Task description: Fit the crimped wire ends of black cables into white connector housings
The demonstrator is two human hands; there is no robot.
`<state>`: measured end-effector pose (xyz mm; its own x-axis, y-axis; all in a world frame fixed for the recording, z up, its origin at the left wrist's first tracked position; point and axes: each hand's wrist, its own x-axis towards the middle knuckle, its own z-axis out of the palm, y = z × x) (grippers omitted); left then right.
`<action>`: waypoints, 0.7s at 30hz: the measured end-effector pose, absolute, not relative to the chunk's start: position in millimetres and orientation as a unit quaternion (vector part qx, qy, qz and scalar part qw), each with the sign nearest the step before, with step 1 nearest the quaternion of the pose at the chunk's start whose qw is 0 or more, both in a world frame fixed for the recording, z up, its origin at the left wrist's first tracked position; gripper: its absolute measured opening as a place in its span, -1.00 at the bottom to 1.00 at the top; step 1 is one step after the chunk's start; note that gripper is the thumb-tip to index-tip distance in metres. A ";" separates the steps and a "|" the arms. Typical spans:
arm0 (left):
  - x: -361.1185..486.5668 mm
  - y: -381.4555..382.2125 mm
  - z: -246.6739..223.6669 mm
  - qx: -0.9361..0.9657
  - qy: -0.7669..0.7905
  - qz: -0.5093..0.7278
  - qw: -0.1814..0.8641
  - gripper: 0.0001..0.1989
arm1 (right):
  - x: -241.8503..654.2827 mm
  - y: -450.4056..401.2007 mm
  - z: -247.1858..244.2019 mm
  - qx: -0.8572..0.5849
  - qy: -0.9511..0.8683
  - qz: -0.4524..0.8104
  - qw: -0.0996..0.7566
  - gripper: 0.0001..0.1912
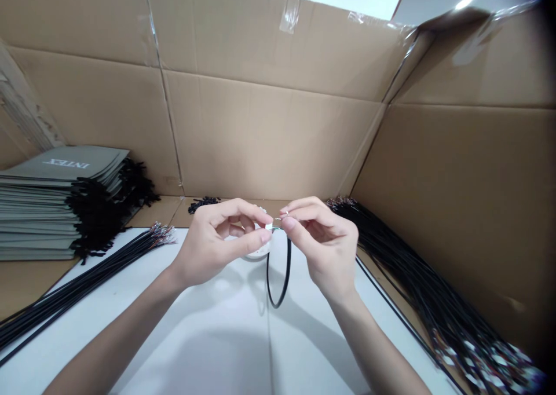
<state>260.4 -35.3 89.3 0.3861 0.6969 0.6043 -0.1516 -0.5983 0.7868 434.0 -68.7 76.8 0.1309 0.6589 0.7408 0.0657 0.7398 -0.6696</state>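
My left hand pinches a small white connector between thumb and forefinger. Close beside it, my right hand has its thumb and forefinger closed on a thin wire, whose fine end points toward the connector. Whether the wire touches the connector is too small to tell. A black cable hangs in a loop below both hands, its ends partly hidden by the fingers. Behind my left fingertips stands a round white container, mostly covered from sight.
Black cables with stripped wire ends lie bundled at left. A larger cable bundle runs along the right side, white connectors at its near end. Grey INTEX sleeves are stacked far left. Cardboard walls enclose the white table.
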 end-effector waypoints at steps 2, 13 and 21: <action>260.9 -32.0 88.7 0.706 0.183 0.501 0.466 -0.93 | 438.4 -70.7 79.6 -0.291 -0.661 0.127 0.680 -0.83; 268.3 -24.7 81.6 0.608 0.160 0.427 0.651 -0.91 | 444.9 -77.2 91.7 -0.253 -0.742 -0.049 0.619 -0.82; 268.4 -25.1 78.1 0.598 0.166 0.413 0.666 -0.91 | 444.7 -79.6 95.3 -0.254 -0.746 -0.063 0.613 -0.82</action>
<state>268.4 -25.1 78.1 0.6041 0.7486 0.2732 -0.3521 -0.0568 0.9342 444.7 -79.6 95.3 -0.1199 0.3020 0.9457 0.4554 0.8632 -0.2179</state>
